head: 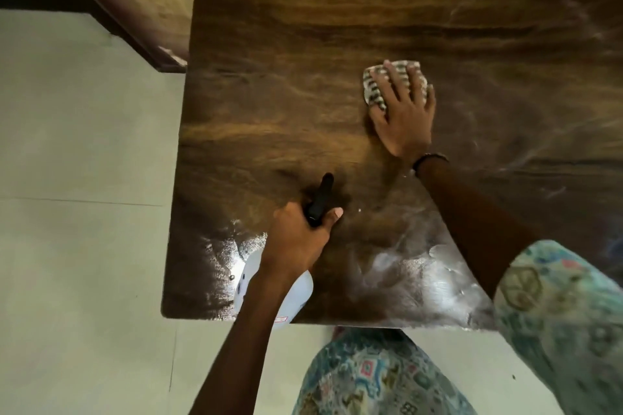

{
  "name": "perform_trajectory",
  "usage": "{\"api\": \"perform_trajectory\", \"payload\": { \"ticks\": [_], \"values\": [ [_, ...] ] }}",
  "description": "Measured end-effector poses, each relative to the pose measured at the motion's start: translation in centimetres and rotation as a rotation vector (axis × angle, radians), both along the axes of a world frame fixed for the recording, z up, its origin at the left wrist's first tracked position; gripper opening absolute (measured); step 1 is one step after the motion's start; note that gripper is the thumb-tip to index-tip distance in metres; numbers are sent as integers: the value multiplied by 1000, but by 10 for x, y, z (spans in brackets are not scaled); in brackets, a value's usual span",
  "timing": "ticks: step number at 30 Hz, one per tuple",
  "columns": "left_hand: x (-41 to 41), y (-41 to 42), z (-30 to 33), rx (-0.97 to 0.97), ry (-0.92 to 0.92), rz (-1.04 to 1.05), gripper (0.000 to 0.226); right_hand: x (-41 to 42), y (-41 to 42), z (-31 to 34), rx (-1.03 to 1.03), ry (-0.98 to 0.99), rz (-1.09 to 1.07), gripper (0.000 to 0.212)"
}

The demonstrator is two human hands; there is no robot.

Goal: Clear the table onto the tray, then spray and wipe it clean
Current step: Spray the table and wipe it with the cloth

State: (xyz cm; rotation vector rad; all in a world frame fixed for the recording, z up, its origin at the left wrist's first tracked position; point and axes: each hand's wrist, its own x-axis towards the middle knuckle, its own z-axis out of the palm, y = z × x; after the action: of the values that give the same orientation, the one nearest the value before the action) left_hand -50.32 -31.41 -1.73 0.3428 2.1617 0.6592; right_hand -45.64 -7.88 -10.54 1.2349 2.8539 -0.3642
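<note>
Both hands are over the dark wooden counter (303, 77). Spread flat, fingers apart, the right hand (403, 114) presses a checked cloth (374, 87) down onto the wood, toward the middle of the counter and well in from every edge; the cloth shows past the fingertips and on the thumb side, bunched under the palm. A dark band circles that wrist. Closed in a fist, the left hand (298, 239) grips the neck of a white spray bottle (269, 293), whose black nozzle (320, 199) sticks out beyond the knuckles and points toward the far edge. The bottle's body hangs beneath the forearm at the near edge, close to the near left corner; whether it touches the wood cannot be told. Wet, shiny smears cover the counter along the near edge and out to the right. A patterned sleeve (559, 313) covers the upper right arm. Pale floor tiles (84, 178) lie to the left of the counter.
</note>
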Motion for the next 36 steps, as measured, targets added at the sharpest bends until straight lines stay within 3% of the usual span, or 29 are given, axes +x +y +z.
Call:
{"api": "perform_trajectory", "payload": {
  "ticks": [3, 7, 14, 26, 29, 33, 36],
  "values": [
    [16, -3, -3, 20, -6, -36, 43, -19, -19, 0, 2, -44, 218, 60],
    [36, -5, -3, 67, -35, -86, 45, 32, -32, -4, 15, -67, 545, 57],
    [60, -13, -8, 96, -14, -127, 54, 105, -9, -4, 12, -38, 178, 58],
    [72, -29, -13, 45, -14, -50, 60, 93, -29, -2, -38, -26, 102, 59],
    [68, -31, -9, 41, -25, 42, 44, 71, -55, -3, -22, -34, 188, 57],
    [65, -39, 3, 61, -8, 84, 31, 38, -117, -6, 0, 38, 480, 55],
    [63, -43, 6, 69, 12, 93, 22, 58, -156, -8, -23, 60, 662, 48]
  ]
}}
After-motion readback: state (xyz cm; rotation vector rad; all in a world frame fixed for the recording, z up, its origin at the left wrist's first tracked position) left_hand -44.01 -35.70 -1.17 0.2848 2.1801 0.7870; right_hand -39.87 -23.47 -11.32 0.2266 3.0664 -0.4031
